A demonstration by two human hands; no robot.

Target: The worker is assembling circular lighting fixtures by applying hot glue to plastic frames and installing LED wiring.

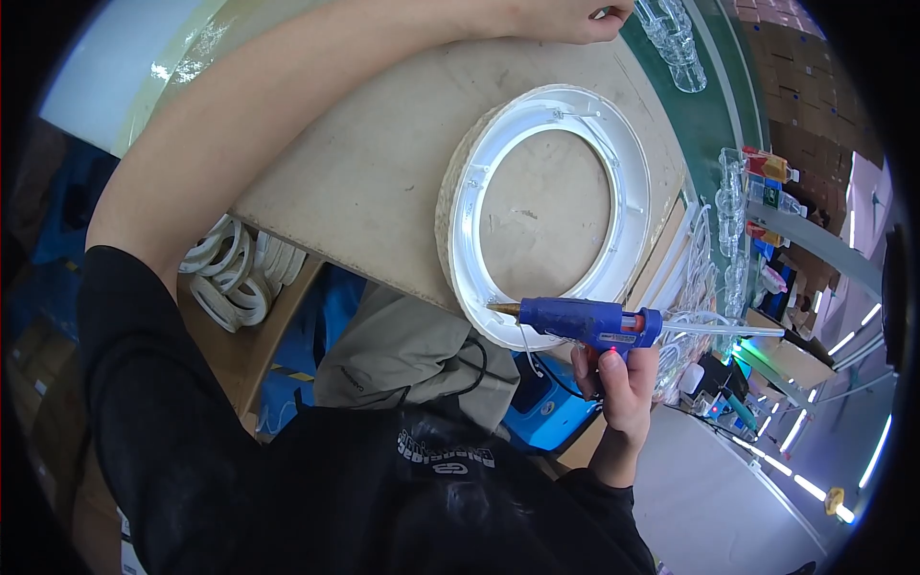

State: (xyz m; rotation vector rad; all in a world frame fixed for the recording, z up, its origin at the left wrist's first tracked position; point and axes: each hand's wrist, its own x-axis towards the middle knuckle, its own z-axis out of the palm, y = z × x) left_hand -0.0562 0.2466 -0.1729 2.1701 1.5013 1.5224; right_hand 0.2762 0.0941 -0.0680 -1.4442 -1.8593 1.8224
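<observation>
My right hand (623, 383) grips the handle of a blue hot glue gun (585, 321). Its brass nozzle touches the near rim of a large white plastic ring (634, 182). A clear glue stick (719, 331) sticks out of the gun's back. The ring lies flat on a worn beige board (383, 163). My left arm stretches across the board, and my left hand (570, 17) rests at its far edge with curled fingers, partly cut off by the picture's rim. Whether it holds anything is hidden.
Several white rings (235, 273) are stacked on a shelf under the board. A grey jacket (402, 350) and a blue box (546, 407) lie below it. Clear plastic parts (680, 48) and small bottles (767, 171) stand along a green belt (714, 110).
</observation>
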